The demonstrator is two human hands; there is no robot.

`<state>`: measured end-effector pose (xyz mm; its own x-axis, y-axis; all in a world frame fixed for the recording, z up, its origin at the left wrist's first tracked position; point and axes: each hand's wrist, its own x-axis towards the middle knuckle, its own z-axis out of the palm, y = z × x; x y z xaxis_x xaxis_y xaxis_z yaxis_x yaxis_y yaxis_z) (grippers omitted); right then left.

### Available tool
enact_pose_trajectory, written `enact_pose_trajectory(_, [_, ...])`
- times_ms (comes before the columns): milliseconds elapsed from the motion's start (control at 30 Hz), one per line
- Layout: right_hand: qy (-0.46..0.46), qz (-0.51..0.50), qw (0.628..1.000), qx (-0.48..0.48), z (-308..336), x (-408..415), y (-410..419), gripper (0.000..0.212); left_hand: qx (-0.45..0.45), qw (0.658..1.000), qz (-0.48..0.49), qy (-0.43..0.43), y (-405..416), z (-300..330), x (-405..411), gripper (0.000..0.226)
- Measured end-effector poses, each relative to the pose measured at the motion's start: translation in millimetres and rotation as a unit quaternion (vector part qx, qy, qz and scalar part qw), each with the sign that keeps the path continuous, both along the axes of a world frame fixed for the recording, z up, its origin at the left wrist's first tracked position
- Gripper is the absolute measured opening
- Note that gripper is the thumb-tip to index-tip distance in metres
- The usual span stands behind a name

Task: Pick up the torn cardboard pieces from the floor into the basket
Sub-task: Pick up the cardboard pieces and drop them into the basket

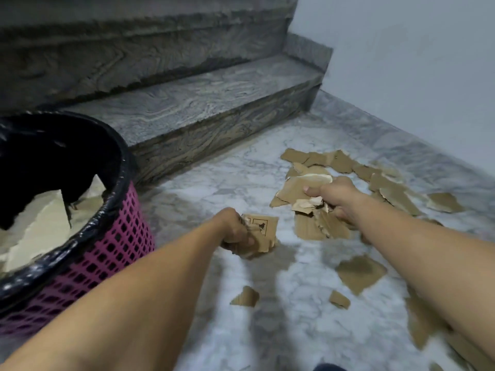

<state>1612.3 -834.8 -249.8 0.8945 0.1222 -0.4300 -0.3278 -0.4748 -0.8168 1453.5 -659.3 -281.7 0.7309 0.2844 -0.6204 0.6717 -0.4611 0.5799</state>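
My left hand (pixel 235 228) grips a wad of torn cardboard pieces (pixel 263 235), one with a printed symbol, just above the marble floor. My right hand (pixel 336 198) grips a bigger bunch of cardboard pieces (pixel 297 191) over the main heap. Loose brown cardboard scraps (pixel 359 273) lie scattered on the floor to the right and in front. The pink mesh basket (pixel 115 253), lined with a black bag, stands at the left and holds several pieces inside (pixel 45 223).
Dark marble stair steps (pixel 203 103) rise behind the basket and floor. A pale wall (pixel 415 62) with a stone skirting closes the right side. Small scraps (pixel 245 297) lie near my forearms. A dark shape shows at the bottom edge.
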Motion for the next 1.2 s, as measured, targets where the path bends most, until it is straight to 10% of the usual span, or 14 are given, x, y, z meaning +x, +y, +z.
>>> enact_pose_trajectory(133, [-0.022, 0.026, 0.999, 0.010, 42.9, 9.2, 25.8, 0.096, 0.003, 0.999, -0.020, -0.047, 28.1, 88.9, 0.7, 0.020])
enact_pose_trajectory(333, [-0.077, 0.071, 0.994, 0.039, 164.8, -69.6, 101.6, 0.057, 0.009, 0.997, 0.030, -0.064, 95.6, 207.1, -48.1, 0.014])
enact_pose_trajectory(467, [-0.061, 0.143, 0.985, 0.069, 174.7, -82.8, 174.2, 0.095, 0.034, 0.992, 0.098, -0.065, 155.0, 242.7, -113.8, 0.020])
enact_pose_trajectory(967, [-0.101, 0.285, 0.953, 0.004, 145.5, -263.7, 299.1, 0.073, 0.075, 0.970, 0.229, 0.038, 215.4, 215.8, -273.6, 0.042])
enact_pose_trajectory(1200, [-0.093, 0.297, 0.950, 0.018, 170.7, -227.9, 261.8, 0.050, 0.110, 0.965, 0.227, -0.065, 210.7, 207.7, -241.9, 0.072])
